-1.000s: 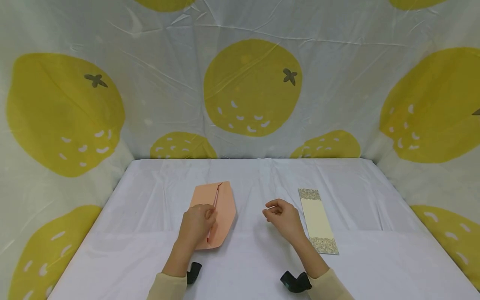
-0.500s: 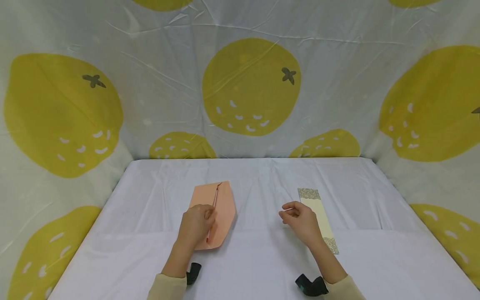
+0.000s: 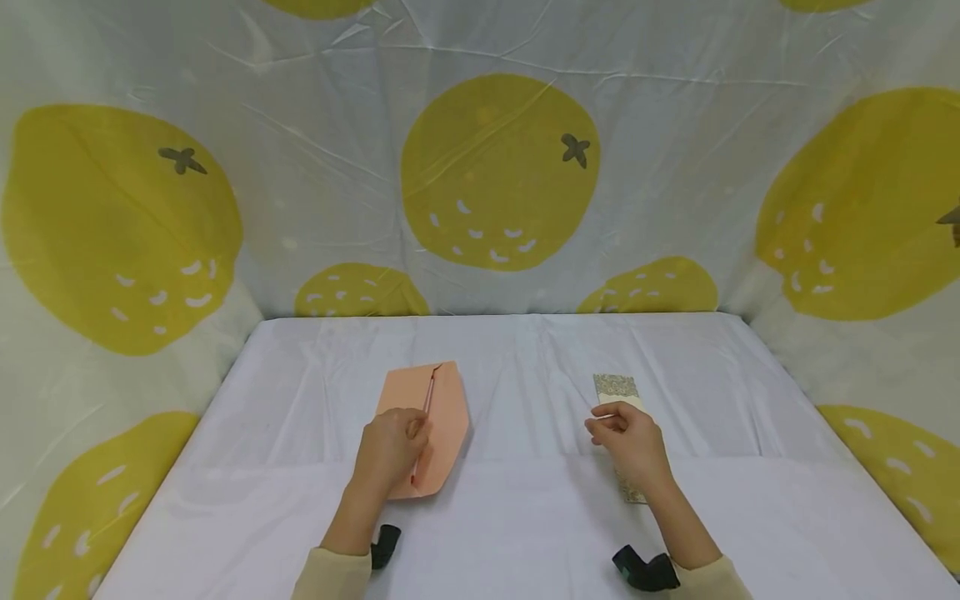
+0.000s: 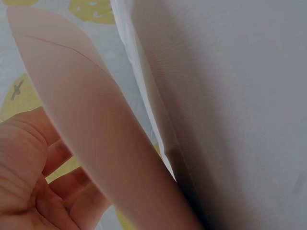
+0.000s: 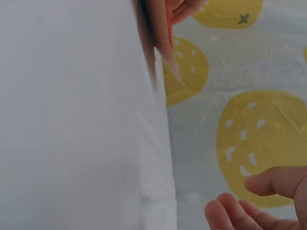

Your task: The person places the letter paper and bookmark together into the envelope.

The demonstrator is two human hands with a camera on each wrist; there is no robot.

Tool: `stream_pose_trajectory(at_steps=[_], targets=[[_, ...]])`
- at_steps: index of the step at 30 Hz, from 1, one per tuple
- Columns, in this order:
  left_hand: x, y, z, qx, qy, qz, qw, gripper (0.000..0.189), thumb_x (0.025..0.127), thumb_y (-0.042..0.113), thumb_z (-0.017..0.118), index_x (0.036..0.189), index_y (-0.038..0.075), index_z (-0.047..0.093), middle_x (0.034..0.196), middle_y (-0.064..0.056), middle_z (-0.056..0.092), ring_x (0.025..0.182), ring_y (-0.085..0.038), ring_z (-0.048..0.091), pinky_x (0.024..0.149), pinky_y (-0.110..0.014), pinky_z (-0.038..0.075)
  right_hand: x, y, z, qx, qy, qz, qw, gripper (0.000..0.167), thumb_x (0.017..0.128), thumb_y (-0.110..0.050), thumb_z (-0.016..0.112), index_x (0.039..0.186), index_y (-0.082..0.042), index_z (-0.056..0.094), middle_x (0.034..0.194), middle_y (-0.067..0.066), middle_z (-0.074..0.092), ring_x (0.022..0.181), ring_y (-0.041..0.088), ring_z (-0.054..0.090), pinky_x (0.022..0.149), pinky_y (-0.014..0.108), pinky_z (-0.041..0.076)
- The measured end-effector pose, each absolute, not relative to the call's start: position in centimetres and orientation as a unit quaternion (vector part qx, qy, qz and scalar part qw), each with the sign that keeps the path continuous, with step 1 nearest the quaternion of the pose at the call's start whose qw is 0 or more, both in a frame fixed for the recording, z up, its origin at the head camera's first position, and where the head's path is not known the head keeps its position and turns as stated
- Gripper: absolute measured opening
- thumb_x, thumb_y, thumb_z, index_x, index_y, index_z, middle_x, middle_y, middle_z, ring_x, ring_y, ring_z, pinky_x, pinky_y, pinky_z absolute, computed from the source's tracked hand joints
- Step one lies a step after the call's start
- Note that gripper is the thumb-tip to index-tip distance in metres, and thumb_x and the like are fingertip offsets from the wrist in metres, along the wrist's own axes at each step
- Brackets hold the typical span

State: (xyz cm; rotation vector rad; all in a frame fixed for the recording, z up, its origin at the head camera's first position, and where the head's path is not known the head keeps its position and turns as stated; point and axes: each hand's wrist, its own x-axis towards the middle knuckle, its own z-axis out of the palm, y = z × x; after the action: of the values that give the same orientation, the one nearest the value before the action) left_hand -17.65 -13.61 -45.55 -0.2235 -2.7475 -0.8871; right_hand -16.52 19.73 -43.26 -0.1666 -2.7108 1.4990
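Note:
A peach paper envelope [image 3: 446, 425] lies left of centre in the head view, its flap to the right and its long mouth gaping slightly. My left hand [image 3: 390, 446] pinches the edge of that mouth near its middle. In the left wrist view the envelope [image 4: 100, 120] bows upward in front of my curled fingers. My right hand [image 3: 630, 442] hovers over a cream card [image 3: 617, 386] with patterned gold-toned bands at both ends, hiding its middle. Thumb and fingertips stand apart with nothing between them, as the right wrist view of the right hand [image 5: 259, 206] also shows.
A white cloth [image 3: 517, 500] covers the table. Behind it hangs a pale curtain [image 3: 330, 183] printed with large yellow fruit. Black wrist cameras sit on the left wrist [image 3: 386, 546] and the right wrist [image 3: 647, 570], low over the cloth.
My right hand has moved to the right, from beside the card to above it. The left hand keeps its hold on the envelope and has stayed in place.

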Motion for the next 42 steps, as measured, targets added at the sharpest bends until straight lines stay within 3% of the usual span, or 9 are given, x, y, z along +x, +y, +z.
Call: stream_pose_trajectory(at_steps=[13,21,33,42], targets=[[-17.7,-13.6,-45.6,-0.08,-0.942,-0.304,0.121,0.016,0.086,0.01,0.071,0.098,0.001,0.075,0.097,-0.016,0.071,0.089,-0.031,0.068,0.073,-0.044,0.055,-17.0,23.6,-44.1,-0.084,-0.888,0.452,0.021,0.037,0.094,-0.021,0.065,0.12,0.005,0.059,0.096,0.014,0.072,0.082,0.024,0.07,0.068,0.03,0.048],[-17.6,-13.5,-45.6,-0.085,-0.941,-0.302,0.129,0.016,0.085,0.009,0.072,0.098,0.0,0.075,0.096,-0.016,0.071,0.089,-0.032,0.068,0.072,-0.044,0.055,-17.4,25.9,-45.2,-0.105,-0.91,0.4,0.033,0.039,0.093,-0.023,0.063,0.117,0.008,0.06,0.101,0.021,0.069,0.094,0.038,0.063,0.066,0.033,0.048],[-17.6,-13.6,-45.4,-0.082,-0.94,-0.303,0.132,0.016,0.085,0.011,0.072,0.098,0.001,0.076,0.095,-0.015,0.071,0.089,-0.032,0.068,0.073,-0.044,0.054,-18.2,27.1,-46.1,-0.13,-0.911,0.388,0.041,0.038,0.09,-0.02,0.063,0.113,0.01,0.059,0.099,0.023,0.064,0.089,0.035,0.061,0.063,0.031,0.045],[-17.6,-13.6,-45.5,-0.083,-0.939,-0.307,0.132,0.016,0.085,0.01,0.072,0.098,0.001,0.075,0.095,-0.015,0.071,0.09,-0.032,0.068,0.073,-0.045,0.054,-19.1,27.5,-46.8,-0.138,-0.917,0.373,-0.013,0.054,0.09,-0.031,0.066,0.117,0.014,0.055,0.11,0.032,0.059,0.099,0.043,0.056,0.081,0.049,0.047]])
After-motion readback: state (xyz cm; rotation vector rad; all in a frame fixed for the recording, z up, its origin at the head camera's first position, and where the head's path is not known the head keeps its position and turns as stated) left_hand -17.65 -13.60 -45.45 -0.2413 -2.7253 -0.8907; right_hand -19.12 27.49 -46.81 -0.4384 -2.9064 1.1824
